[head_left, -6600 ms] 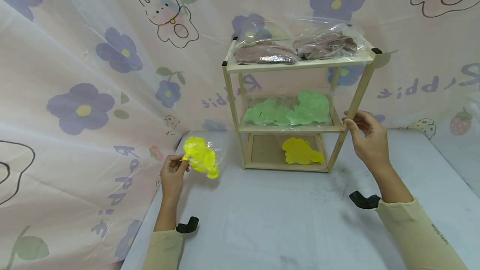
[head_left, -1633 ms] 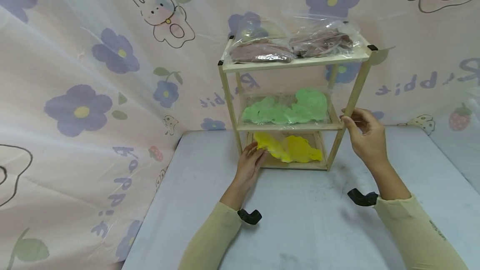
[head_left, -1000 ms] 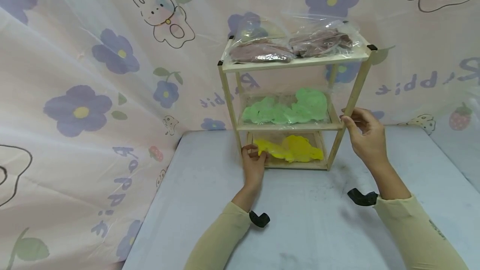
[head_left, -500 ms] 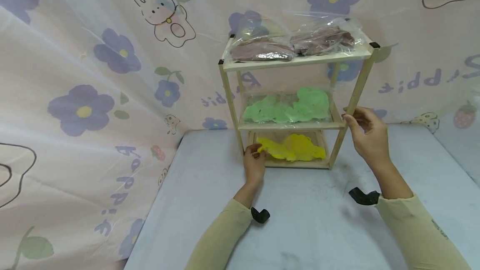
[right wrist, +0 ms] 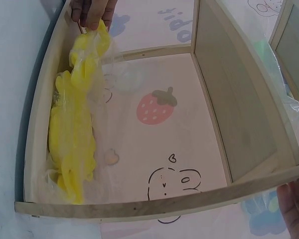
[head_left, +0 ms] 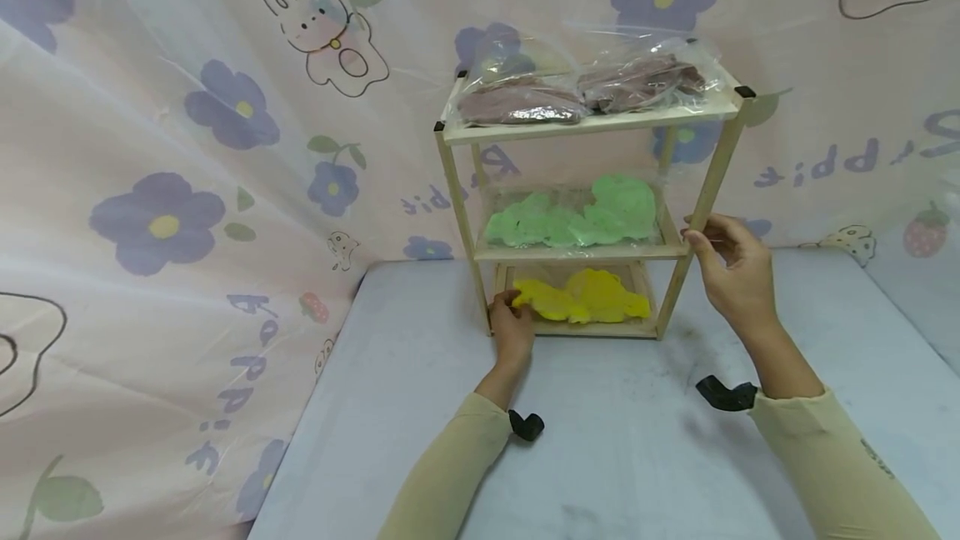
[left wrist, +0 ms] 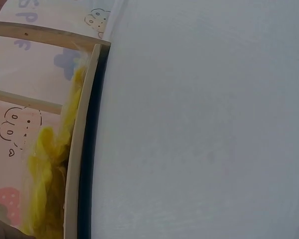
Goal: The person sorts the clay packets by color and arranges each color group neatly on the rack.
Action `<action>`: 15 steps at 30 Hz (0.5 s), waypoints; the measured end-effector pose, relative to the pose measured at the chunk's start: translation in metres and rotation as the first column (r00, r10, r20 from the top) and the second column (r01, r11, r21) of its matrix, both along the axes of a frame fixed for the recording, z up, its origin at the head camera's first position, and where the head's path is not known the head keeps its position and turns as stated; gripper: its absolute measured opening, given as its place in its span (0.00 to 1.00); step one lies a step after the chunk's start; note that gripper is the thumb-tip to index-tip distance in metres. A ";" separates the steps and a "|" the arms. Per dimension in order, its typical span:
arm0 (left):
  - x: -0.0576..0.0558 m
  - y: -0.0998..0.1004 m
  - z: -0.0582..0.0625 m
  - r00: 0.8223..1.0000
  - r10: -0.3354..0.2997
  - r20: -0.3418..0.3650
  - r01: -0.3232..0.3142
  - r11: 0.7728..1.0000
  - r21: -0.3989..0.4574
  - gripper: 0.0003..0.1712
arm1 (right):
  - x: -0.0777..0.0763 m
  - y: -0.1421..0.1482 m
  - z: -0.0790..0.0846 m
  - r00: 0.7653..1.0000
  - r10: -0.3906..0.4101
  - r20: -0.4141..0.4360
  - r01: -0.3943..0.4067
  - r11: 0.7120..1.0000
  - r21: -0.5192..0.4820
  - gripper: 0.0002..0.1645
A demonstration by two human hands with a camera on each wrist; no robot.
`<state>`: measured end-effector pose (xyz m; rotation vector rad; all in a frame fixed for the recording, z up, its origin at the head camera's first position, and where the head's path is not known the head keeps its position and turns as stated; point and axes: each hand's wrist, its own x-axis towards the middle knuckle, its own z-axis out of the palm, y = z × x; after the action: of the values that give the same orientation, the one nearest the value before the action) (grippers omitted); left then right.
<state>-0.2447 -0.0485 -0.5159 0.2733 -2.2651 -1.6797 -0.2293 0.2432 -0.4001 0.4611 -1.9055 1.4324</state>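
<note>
A wooden three-tier rack (head_left: 581, 254) stands on the white-covered table. On its bottom shelf lie two yellow, soft-looking pieces in clear plastic bags, side by side. My left hand (head_left: 513, 330) is at that shelf's left end, fingers pinching the end of the left yellow bagged piece (head_left: 546, 299). In the right wrist view, the left fingertips (right wrist: 95, 14) are at the end of this piece. The right yellow bagged piece (head_left: 609, 297) lies close beside it. My right hand (head_left: 738, 277) grips the rack's right front post (head_left: 717, 165) with thumb and fingers.
Green bagged pieces (head_left: 573, 215) lie on the middle shelf. Brown bagged pieces (head_left: 525, 102) sit on the top one, their clear plastic standing loosely above. A printed cloth (head_left: 420, 90) with flowers and rabbits hangs behind and to the left.
My left hand has carried the yellow bagged piece from left of the rack onto the bottom shelf, then lowered it and moved slightly right. My right hand has stayed on the post.
</note>
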 end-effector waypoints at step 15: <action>0.008 0.005 0.001 1.000 0.015 -0.010 -0.016 0.998 -0.062 0.19 | 0.000 0.000 0.000 1.000 -0.006 0.011 0.006 1.000 -0.010 0.16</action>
<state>-0.2371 -0.0439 -0.5146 0.2671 -2.2972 -1.5971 -0.2288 0.2428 -0.4000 0.4434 -1.9063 1.4427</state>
